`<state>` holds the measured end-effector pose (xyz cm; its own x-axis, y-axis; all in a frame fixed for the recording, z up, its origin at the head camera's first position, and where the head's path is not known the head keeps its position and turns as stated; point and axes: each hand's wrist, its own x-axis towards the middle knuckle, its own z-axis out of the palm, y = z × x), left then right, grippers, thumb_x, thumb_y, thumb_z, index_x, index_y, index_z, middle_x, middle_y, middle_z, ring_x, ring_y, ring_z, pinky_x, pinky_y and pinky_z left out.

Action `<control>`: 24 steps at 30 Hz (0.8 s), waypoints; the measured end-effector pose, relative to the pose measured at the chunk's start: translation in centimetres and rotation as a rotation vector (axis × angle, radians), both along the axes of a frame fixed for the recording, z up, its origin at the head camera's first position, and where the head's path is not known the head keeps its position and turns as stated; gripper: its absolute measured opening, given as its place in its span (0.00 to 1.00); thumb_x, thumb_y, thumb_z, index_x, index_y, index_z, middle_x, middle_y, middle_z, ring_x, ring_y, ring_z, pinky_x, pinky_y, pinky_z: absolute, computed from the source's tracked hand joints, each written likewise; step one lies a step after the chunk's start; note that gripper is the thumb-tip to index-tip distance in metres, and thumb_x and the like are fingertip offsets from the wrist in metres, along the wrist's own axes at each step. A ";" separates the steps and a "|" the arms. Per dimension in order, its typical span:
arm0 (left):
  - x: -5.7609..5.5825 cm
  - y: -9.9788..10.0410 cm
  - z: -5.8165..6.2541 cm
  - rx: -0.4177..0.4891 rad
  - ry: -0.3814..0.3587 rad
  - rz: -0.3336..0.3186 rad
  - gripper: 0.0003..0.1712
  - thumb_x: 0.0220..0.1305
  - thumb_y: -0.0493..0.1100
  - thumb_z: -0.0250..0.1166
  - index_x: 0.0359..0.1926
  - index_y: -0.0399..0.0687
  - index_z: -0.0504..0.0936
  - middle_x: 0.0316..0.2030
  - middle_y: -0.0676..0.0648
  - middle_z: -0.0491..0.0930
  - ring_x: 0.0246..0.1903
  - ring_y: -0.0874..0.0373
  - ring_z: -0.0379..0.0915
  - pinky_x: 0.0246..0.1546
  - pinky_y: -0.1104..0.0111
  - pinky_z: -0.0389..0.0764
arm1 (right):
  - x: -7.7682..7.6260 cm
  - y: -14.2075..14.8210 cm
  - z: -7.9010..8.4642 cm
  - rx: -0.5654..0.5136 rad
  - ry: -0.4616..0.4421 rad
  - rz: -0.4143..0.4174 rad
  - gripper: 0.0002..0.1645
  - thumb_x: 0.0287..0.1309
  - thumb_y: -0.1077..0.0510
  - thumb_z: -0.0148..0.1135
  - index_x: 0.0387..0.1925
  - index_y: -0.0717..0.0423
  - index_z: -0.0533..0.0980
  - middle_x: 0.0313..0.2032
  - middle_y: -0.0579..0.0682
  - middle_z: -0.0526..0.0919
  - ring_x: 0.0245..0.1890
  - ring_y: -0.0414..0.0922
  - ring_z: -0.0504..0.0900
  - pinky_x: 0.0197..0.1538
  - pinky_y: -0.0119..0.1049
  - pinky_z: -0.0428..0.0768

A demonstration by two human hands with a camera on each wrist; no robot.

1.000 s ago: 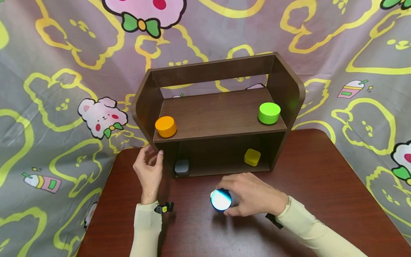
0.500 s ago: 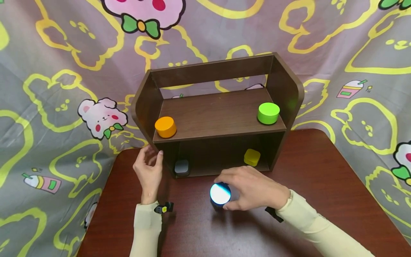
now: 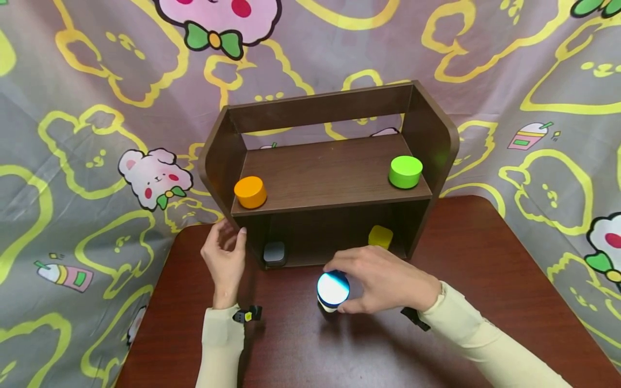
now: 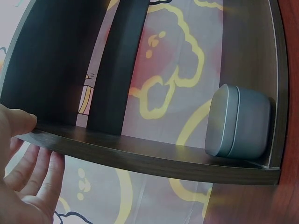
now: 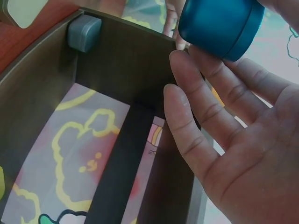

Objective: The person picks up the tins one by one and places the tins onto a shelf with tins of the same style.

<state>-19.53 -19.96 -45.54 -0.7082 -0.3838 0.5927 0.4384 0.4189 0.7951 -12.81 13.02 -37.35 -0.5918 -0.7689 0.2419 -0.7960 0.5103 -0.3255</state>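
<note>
My right hand (image 3: 383, 280) holds a blue round tin (image 5: 217, 25) by its side between thumb and fingers, in front of the shelf. Its top glares white in the head view. A cream-coloured thing (image 5: 28, 11) shows at the corner of the right wrist view; in the head view a bit of it peeks out below the blue tin. My left hand (image 3: 225, 258) grips the left side panel of the dark wooden shelf (image 4: 140, 156), thumb on one face and fingers on the other. A grey tin (image 4: 238, 122) stands in the lower compartment near that panel.
On the upper board sit an orange round tin (image 3: 250, 192) at the left and a green round tin (image 3: 405, 172) at the right. A yellow tin (image 3: 380, 237) is low at the right, partly behind my right hand. A patterned cloth (image 3: 97, 140) hangs behind the brown table (image 3: 466, 237).
My right hand has moved a little forward toward the shelf with the blue tin, now overlapping the yellow tin. The cream thing shows below the blue tin. My left hand stays put.
</note>
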 end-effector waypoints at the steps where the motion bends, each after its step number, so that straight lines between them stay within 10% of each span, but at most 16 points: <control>1: 0.0 0.0 0.0 0.001 0.002 0.000 0.19 0.62 0.32 0.73 0.54 0.39 0.85 0.45 0.38 0.87 0.42 0.68 0.82 0.45 0.82 0.85 | 0.0 0.0 0.2 0.001 -0.003 -0.001 0.33 0.45 0.42 0.82 0.53 0.47 0.82 0.45 0.36 0.86 0.41 0.32 0.83 0.44 0.31 0.84; 24: 0.1 0.1 0.1 0.009 0.000 0.001 0.18 0.63 0.33 0.73 0.54 0.40 0.85 0.45 0.38 0.87 0.42 0.69 0.82 0.46 0.82 0.85 | -0.9 0.3 2.4 -0.027 -0.015 0.030 0.33 0.45 0.45 0.83 0.53 0.47 0.81 0.45 0.35 0.85 0.41 0.31 0.82 0.45 0.30 0.84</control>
<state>-19.47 -19.89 -45.46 -0.7081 -0.3895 0.5890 0.4380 0.4120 0.7990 -13.71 13.27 -34.96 -0.5724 -0.7796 0.2542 -0.8056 0.4770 -0.3514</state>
